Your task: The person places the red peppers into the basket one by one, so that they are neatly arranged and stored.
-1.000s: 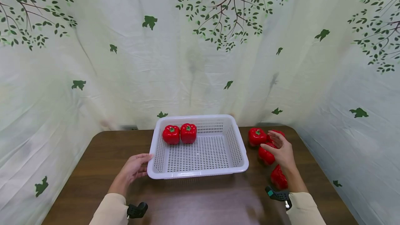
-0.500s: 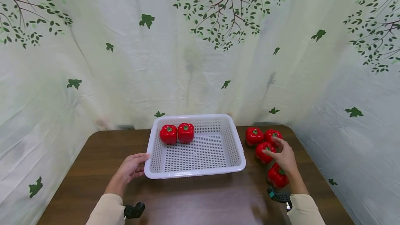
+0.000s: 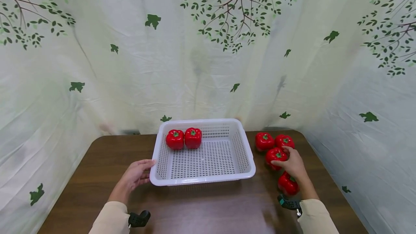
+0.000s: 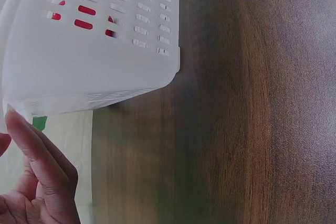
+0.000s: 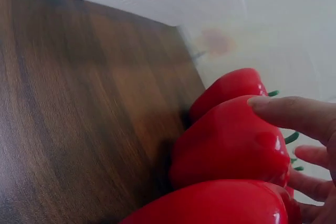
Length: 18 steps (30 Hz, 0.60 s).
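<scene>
A white plastic basket [image 3: 203,181] with slotted walls stands mid-table in the head view. Two red bell peppers [image 3: 175,140] sit side by side at its back left. My left hand [image 3: 138,174] pinches the basket's left rim; the left wrist view shows its fingertips [image 4: 13,116] right at the edge. On the right, my right hand [image 3: 294,163] grips a red bell pepper [image 3: 276,156], thumb on the near side and fingers round the far side. The right wrist view shows the thumb [image 5: 294,111] against that pepper's [image 5: 226,145] skin, green stem beside it.
Two more bell peppers [image 3: 264,141] stand behind the gripped one, and another bell pepper [image 3: 288,184] lies nearer, beside the right wrist. A brown wooden table [image 3: 201,212] holds everything. A pale leaf-print curtain [image 3: 201,64] hangs close behind and along the sides.
My right hand has come down from above the peppers and closed its thumb and fingers around the middle one. The left hand stays at the basket's rim. The head view shifted slightly.
</scene>
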{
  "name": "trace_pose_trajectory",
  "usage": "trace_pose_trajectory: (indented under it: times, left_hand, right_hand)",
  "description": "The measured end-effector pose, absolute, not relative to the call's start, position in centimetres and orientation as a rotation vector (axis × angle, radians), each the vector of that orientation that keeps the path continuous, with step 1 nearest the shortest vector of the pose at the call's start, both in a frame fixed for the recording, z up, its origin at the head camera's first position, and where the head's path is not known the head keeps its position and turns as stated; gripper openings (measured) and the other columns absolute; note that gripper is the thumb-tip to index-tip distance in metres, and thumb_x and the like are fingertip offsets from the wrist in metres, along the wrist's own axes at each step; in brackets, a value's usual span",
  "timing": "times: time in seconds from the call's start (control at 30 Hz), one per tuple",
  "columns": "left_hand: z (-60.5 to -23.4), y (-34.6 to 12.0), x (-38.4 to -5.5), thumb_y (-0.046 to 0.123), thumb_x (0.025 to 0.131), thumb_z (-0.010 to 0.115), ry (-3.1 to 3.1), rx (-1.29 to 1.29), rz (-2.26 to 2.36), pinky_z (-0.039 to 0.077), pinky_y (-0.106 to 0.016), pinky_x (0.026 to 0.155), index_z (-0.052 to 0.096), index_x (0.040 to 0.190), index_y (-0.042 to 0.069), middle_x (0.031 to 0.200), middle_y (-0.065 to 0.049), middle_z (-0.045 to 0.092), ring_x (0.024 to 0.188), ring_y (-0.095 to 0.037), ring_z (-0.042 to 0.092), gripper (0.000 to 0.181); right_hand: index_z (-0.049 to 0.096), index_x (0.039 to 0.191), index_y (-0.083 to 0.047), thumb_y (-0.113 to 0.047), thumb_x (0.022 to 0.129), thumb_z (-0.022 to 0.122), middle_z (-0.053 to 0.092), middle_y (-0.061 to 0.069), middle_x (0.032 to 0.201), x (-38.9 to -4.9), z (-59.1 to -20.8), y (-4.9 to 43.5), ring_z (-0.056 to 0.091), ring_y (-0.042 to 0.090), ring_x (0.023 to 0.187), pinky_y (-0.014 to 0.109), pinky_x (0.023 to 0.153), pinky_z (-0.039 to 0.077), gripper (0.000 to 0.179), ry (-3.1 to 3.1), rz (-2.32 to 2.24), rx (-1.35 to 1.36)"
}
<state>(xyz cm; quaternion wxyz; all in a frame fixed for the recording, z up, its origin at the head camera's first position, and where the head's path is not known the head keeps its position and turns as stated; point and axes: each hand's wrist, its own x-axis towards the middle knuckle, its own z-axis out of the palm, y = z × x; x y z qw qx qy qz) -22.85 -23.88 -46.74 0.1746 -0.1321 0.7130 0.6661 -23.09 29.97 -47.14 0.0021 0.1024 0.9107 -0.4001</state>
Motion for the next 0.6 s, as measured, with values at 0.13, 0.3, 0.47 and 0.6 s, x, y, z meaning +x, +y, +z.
trace_pose_trajectory:
  times: [0.13, 0.3, 0.47, 0.6]
  left_hand:
    - [-46.8, -23.9, -22.86, 0.034, 0.095, 0.061, 2.027, -0.38, 1.887, 0.057, -0.033, 0.072, 0.053, 0.127, -0.005, 0.101, -0.007, 0.067, 0.08, -0.022, 0.068, 0.051]
    - [-46.81, -23.79, -22.87, 0.034, 0.094, 0.062, 2.037, -0.39, 1.886, 0.057, -0.034, 0.071, 0.053, 0.127, -0.005, 0.103, -0.009, 0.067, 0.08, -0.022, 0.068, 0.051]
    - [-46.75, -23.83, -22.85, 0.035, 0.094, 0.062, 2.038, -0.382, 1.885, 0.057, -0.034, 0.071, 0.053, 0.127, -0.005, 0.102, -0.008, 0.067, 0.08, -0.022, 0.067, 0.053]
    - [-46.66, -23.89, -22.71, 0.035, 0.094, 0.062, 2.042, -0.394, 1.881, 0.057, -0.033, 0.071, 0.053, 0.128, -0.005, 0.102, -0.008, 0.067, 0.079, -0.021, 0.067, 0.053]
  right_hand:
    - [0.03, 0.141, 0.009, -0.024, 0.077, 0.079, 0.038, 0.032, 0.135, -23.41, -47.31, 30.08, 0.037, 0.048, 0.122, 0.065, 0.095, 0.039, 0.087, 2.865, -1.17, 0.303]
    - [0.029, 0.141, 0.01, -0.024, 0.077, 0.079, 0.037, 0.033, 0.134, -23.66, -47.35, 30.2, 0.038, 0.05, 0.12, 0.066, 0.092, 0.041, 0.088, 2.861, -1.06, 0.324]
    - [0.031, 0.14, 0.011, -0.022, 0.076, 0.079, 0.041, 0.035, 0.132, -23.74, -47.43, 30.25, 0.042, 0.05, 0.116, 0.065, 0.09, 0.043, 0.087, 2.86, -1.012, 0.33]
    - [0.035, 0.139, 0.009, -0.021, 0.075, 0.079, 0.043, 0.035, 0.131, -23.71, -47.49, 30.16, 0.044, 0.049, 0.114, 0.064, 0.089, 0.044, 0.083, 2.87, -1.017, 0.318]
